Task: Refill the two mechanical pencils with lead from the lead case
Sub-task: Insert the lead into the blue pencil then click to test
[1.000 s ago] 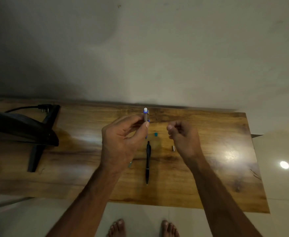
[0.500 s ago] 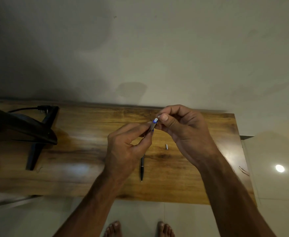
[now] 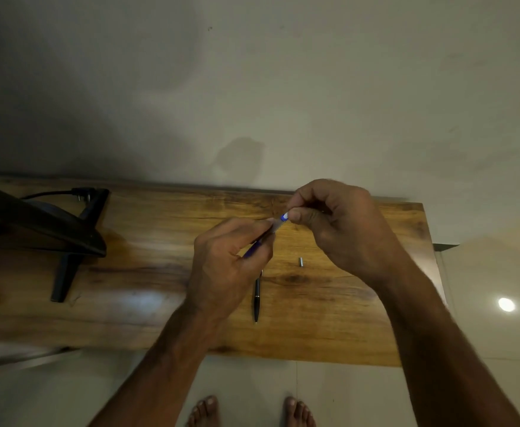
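From the head camera, the left hand (image 3: 225, 266) grips the blue pencil (image 3: 252, 249) above the surface (image 3: 160, 303), fingers curled round its barrel, white end tilted up to the right. There the right hand (image 3: 342, 229) pinches it between thumb and forefinger. Below, the black pencil (image 3: 256, 298) lies flat on the surface, with a small metal piece (image 3: 301, 262) near its right side, not touching it.

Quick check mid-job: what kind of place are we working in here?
Probably a room in a home rather than a workshop: a wooden desk stands against a plain wall, a black monitor stand with its cable sits at the left, and bare feet stand on a tiled floor.
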